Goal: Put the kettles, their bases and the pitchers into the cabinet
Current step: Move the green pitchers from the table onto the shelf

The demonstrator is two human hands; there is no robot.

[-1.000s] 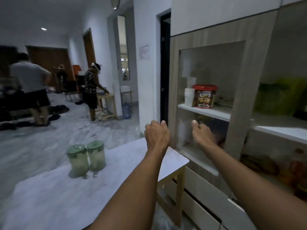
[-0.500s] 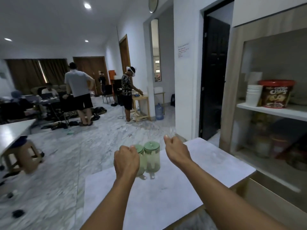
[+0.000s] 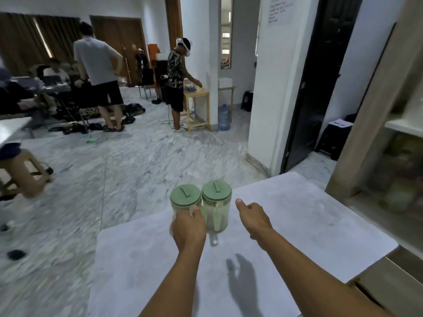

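On the white table point(image 3: 297, 236) two green-lidded pitchers point(image 3: 216, 207) stand touching at its far edge. They look like light, stiff, slick plastic, best carried by their handles. My left hand point(image 3: 188, 227) curls around the left pitcher's handle; my right hand point(image 3: 254, 216) hovers beside the other, loosely curled and empty.

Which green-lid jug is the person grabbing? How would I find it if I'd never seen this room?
Look at the white table in front of the wooden cabinet. Two clear pitchers with green lids stand side by side near its far edge. It is the left pitcher, the one with the left hand wrapped around it; the right pitcher has no hand on it, and the right hand hovers beside it.
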